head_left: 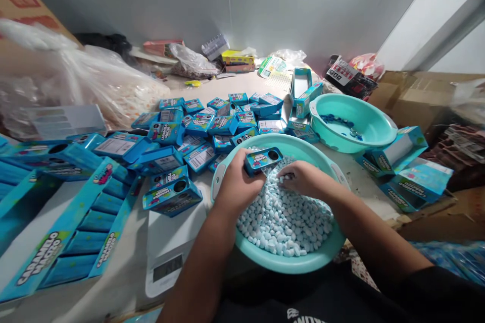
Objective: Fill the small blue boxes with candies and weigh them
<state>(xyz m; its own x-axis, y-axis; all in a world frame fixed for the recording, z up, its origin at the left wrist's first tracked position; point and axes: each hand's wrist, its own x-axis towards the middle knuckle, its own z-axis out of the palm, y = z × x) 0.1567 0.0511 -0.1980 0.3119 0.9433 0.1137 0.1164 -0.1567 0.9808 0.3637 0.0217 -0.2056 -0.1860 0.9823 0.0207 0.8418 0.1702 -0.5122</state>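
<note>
Left Hand [242,181] Held Small Blue Box [263,160] Over Basin of Candies [286,229]

The left hand was closed around the small blue box, its dark oval window facing up, above the far left part of a teal basin [291,265]. The right hand [308,180] was just beside it, fingers curled down at the pale blue candies heaped in the basin; whether it had any in its grasp could not be told.

To the left, a white digital scale [161,247] bore blue "Caramelo Macizo" cartons [172,199], its display too blurred to read. Farther left stood a display tray [41,257] with a row of blue boxes in one side. A jumble of blue cartons [223,124] lay beyond the basin. To the right, a second teal basin [373,145] contained small dark blue pieces [337,121], with open display boxes [420,179] near it.
</note>
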